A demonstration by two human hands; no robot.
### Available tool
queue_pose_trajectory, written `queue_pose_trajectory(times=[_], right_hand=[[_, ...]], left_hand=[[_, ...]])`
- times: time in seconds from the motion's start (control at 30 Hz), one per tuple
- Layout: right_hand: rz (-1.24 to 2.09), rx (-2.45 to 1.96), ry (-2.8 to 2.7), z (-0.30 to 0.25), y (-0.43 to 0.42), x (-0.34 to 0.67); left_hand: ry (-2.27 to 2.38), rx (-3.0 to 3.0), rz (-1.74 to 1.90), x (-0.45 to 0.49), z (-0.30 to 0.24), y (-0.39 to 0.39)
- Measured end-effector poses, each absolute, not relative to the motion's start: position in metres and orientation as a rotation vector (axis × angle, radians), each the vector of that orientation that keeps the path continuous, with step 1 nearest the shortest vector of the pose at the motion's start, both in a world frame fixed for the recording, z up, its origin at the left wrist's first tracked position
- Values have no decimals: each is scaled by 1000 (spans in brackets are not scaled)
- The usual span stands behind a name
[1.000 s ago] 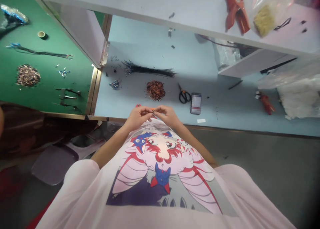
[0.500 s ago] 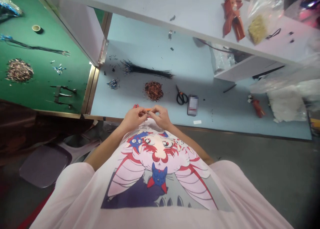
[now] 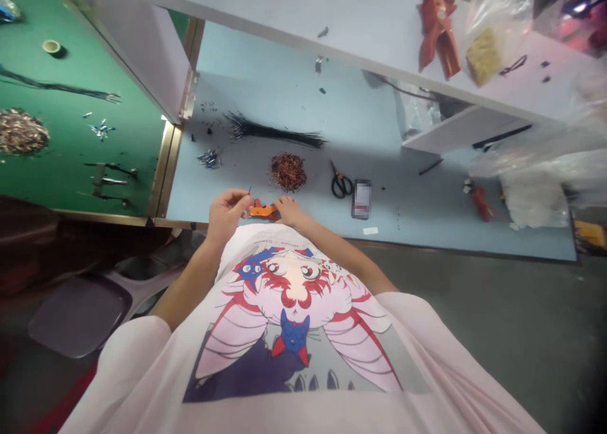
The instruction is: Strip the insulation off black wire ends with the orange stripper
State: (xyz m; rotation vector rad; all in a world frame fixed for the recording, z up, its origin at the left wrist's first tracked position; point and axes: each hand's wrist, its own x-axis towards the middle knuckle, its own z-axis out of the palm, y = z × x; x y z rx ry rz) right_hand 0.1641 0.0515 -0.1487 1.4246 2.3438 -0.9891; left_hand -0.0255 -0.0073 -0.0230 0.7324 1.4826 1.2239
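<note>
I have the orange tool [image 3: 263, 212] at the near edge of the blue table [image 3: 393, 146], between the two hands, long axis roughly left-right along that edge; red part at its left end, right end running to the right hand [image 3: 290, 212]. That hand's fingers lie forward, slightly spread, touching the right end; can't tell from here if they're gripping. Left hand [image 3: 228, 214] is just off the left end, thumb and fingertips closed in a pinch on a thin dark piece [image 3: 250, 191], whose visible tip points up-frame, away from the wearer. Just beyond the tool I see the copper pile [image 3: 288, 172], and past that the wire bundle [image 3: 279, 132], long axis also left-right, fanned out at the left. Blue-tipped bits [image 3: 210, 158] sit beyond the left hand. To the right: scissors [image 3: 340, 181], tip pointing away, loops toward the wearer; phone [image 3: 361, 198] just beside them, long axis near-far; white label [image 3: 370, 231] on the near side of the phone.
</note>
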Motion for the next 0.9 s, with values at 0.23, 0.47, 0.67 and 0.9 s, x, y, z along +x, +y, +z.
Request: queue_pose_trajectory(times=[0.23,0.47,0.67,0.9], right_hand=[[-1051,1534,2279,-146,57,164],[-1624,1836,2002,-107,57,196],[-2657,1726,1476,-55,32,220],[-3102,1328,1294,-4,5,216]], left_hand=[[1330,511,1294,-23,-15,-6],[1279,489,1300,-20,-11,-7],[1388,761,1291,-11,-4,-4],[1598,1301,1355,-3,18,-11]])
